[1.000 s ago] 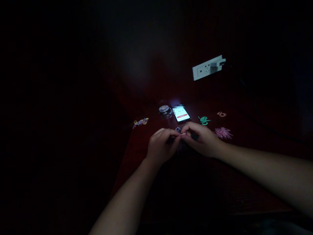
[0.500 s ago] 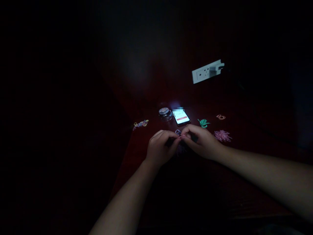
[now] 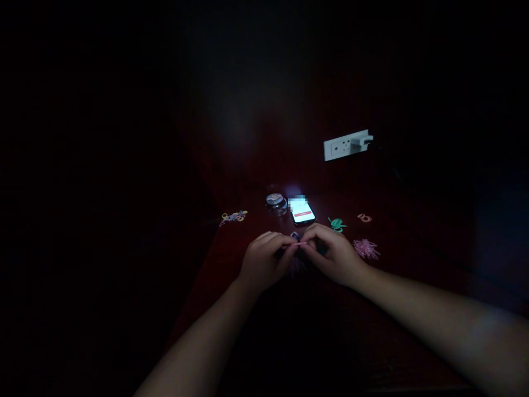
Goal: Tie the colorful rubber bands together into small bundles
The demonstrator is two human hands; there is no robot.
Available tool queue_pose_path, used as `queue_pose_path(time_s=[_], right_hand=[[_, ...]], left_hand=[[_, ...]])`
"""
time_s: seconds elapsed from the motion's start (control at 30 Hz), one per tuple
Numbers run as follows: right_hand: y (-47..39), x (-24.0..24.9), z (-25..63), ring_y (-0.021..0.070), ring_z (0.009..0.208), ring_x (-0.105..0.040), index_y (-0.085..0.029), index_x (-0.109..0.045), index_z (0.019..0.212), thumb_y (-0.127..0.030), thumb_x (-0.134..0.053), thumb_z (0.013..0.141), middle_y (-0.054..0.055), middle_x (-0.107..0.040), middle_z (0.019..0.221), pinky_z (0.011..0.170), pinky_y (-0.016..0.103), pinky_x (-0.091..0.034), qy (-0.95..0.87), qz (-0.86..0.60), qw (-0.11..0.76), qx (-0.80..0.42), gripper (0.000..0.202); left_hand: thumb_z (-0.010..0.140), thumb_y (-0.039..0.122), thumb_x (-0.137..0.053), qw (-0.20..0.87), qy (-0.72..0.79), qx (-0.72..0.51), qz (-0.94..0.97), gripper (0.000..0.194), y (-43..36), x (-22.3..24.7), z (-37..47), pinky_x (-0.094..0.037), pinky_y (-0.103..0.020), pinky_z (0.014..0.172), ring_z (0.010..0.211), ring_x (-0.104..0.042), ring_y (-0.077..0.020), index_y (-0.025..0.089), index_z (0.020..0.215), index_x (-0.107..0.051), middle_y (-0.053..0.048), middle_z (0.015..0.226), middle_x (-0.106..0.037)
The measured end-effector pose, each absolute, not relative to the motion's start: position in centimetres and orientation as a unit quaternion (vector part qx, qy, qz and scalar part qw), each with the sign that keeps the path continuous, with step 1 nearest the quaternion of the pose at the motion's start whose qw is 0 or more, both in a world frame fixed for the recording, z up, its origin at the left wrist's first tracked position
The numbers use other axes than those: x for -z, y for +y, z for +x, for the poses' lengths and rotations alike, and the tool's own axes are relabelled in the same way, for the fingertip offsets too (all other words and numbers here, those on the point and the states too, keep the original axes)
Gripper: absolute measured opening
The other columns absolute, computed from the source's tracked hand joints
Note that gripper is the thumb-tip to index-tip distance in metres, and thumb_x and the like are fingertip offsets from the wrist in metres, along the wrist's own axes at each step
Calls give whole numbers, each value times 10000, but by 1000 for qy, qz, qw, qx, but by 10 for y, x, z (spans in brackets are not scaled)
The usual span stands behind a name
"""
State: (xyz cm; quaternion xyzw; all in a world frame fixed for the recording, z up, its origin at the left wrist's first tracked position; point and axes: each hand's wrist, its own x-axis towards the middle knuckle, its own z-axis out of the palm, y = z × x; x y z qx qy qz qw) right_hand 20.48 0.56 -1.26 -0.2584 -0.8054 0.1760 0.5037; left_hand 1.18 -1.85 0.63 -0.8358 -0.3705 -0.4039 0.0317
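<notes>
Between the fingertips of both hands runs a thin pink band, which looks like a small rubber band. My left hand pinches its left end, thumb against forefinger. At the other end my right hand pinches it the same way. Just behind the fingertips lies a bluish-purple band. A dim purple pile of bands shows below the hands, partly in shadow. Right of my right hand is a pile of pink bands, with green bands behind the knuckles.
A lit phone lies beyond the hands, beside a small lidded clear jar. Mixed coloured bands lie near the table's left edge, orange bands at the right. A socket with a plug is at the back. The surroundings are very dark.
The whole view has shifted, so the table things and hands sit lower and slightly left. Both hands still pinch the pink band, which shows a little more clearly between the fingertips.
</notes>
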Motion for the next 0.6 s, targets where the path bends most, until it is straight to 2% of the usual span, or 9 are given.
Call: queue_pose_path(time_s=[0.23, 0.3, 0.6], right_hand=[[4, 10, 205, 143, 670, -514, -204, -546, 938, -216, -585, 886, -9, -515, 745, 626, 283, -430, -811, -252, 494, -188, 66], [3, 10, 205, 141, 672, -508, -199, -561, 909, -207, -556, 901, -5, -518, 744, 616, 277, -419, -819, -245, 483, -187, 11], [5, 11, 207, 146, 677, -512, -198, -561, 869, -216, -519, 930, 4, -544, 744, 623, 284, -416, -811, -257, 488, -195, 76]], left_hand=[[893, 263, -621, 39, -358, 414, -836, 94, -18, -6, 11, -511, -304, 716, 767, -645, -161, 201, 923, -685, -35, 841, -726], [893, 264, -622, 40, -354, 413, -838, 95, -18, -7, 11, -511, -306, 724, 772, -647, -162, 200, 919, -687, -36, 843, -728], [896, 271, -620, 39, -347, 416, -840, 97, -18, -7, 11, -523, -307, 741, 788, -659, -160, 198, 918, -678, -32, 852, -732]])
